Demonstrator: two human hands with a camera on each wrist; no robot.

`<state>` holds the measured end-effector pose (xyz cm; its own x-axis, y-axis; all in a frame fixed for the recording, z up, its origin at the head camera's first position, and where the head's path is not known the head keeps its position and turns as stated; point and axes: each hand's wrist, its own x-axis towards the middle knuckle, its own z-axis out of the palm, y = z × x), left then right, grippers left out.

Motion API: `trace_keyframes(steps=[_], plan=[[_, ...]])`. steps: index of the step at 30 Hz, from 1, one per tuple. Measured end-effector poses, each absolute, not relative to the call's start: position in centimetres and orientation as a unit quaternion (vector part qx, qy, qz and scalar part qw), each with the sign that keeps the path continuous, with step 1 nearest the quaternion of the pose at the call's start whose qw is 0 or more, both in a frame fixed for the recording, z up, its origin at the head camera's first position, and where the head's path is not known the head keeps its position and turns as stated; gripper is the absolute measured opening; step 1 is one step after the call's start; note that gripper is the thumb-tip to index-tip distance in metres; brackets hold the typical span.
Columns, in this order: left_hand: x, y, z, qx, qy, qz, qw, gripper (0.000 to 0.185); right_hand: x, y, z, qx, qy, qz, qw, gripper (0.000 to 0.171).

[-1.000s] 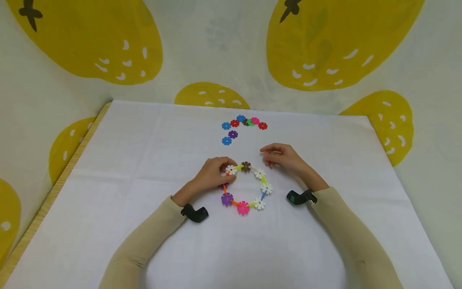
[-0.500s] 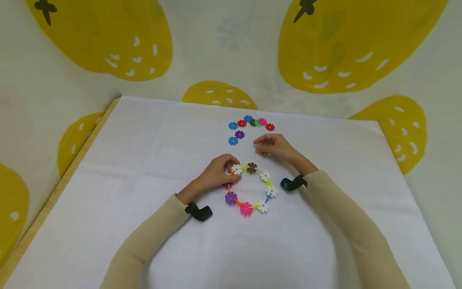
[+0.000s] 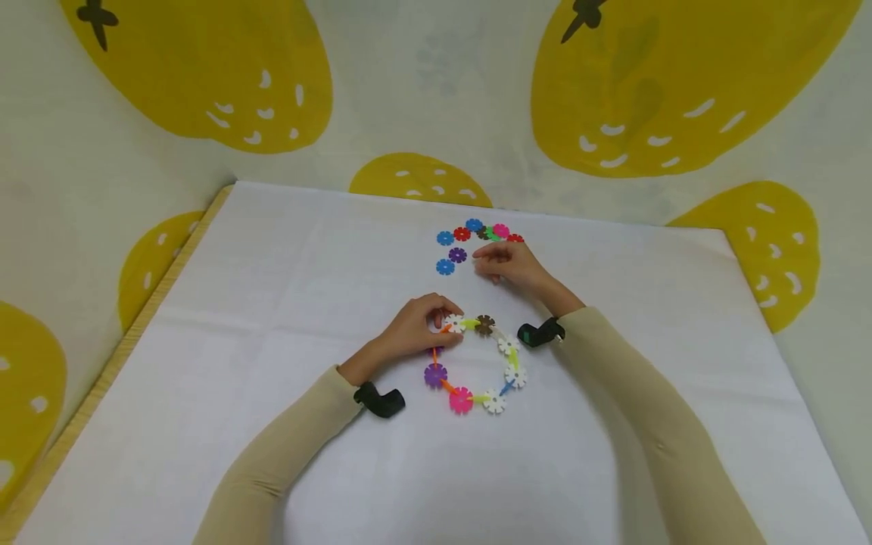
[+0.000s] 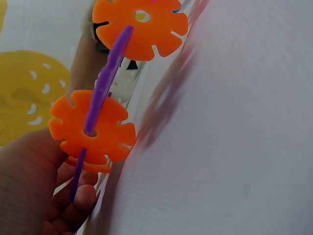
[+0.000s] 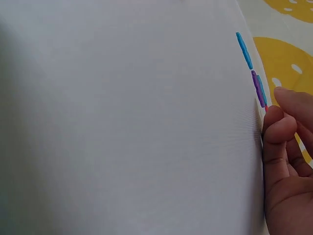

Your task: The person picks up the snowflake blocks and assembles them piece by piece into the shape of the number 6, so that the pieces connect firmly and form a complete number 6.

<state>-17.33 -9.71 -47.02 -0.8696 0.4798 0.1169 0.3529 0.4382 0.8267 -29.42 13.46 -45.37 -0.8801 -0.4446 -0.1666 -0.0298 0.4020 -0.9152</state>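
In the head view, a ring of slotted snowflake discs (image 3: 460, 400), white, pink, purple, brown, orange and yellow-green, lies mid-table. My left hand (image 3: 414, 328) grips its upper left side, thumb and fingers around a white disc (image 3: 454, 324). The left wrist view shows orange discs (image 4: 115, 117) with a purple disc (image 4: 105, 90) slotted between them, close to the fingers. My right hand (image 3: 516, 268), fingers loosely bent and holding nothing, hovers at the loose discs, nearest a purple disc (image 3: 458, 256). In the right wrist view a blue disc (image 5: 243, 49) appears edge-on beyond the fingers.
Several loose discs lie near the table's back edge: blue (image 3: 446, 238), red (image 3: 462, 234), brown, green and pink (image 3: 501, 230), some overlapping. A red disc is partly hidden behind my right hand. A white cloth (image 3: 327, 272) covers the table; a patterned curtain (image 3: 436, 91) hangs behind.
My right hand has moved away from the ring, up and left to the loose discs. My left hand keeps its hold on the ring. The head view has shifted slightly.
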Motion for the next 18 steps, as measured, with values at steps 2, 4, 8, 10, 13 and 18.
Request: trace_keyframes(steps=[2, 4, 8, 10, 13, 18], plan=[[-17.4, -9.7, -47.1, 0.249, 0.847, 0.466, 0.065, 0.037, -29.8, 13.2, -45.5, -0.141, 0.811, -0.534, 0.191, 0.032], [-17.4, -9.7, -47.1, 0.252, 0.847, 0.464, 0.062, 0.036, -30.1, 12.9, -45.6, -0.141, 0.813, -0.534, 0.187, 0.032], [-17.4, -9.6, -47.0, 0.265, 0.845, 0.462, 0.058, 0.036, -30.6, 12.6, -45.9, -0.147, 0.824, -0.52, 0.169, 0.032], [-17.4, -9.5, -47.0, 0.269, 0.845, 0.458, 0.057, 0.037, -30.7, 12.4, -46.0, -0.159, 0.833, -0.506, 0.158, 0.031], [-17.3, -9.5, -47.1, 0.267, 0.85, 0.45, 0.061, 0.038, -30.9, 12.0, -46.1, -0.177, 0.842, -0.488, 0.144, 0.03], [-17.2, -9.6, -46.9, 0.239, 0.857, 0.452, 0.07, 0.041, -31.1, 10.9, -46.0, -0.192, 0.855, -0.464, 0.131, 0.034]])
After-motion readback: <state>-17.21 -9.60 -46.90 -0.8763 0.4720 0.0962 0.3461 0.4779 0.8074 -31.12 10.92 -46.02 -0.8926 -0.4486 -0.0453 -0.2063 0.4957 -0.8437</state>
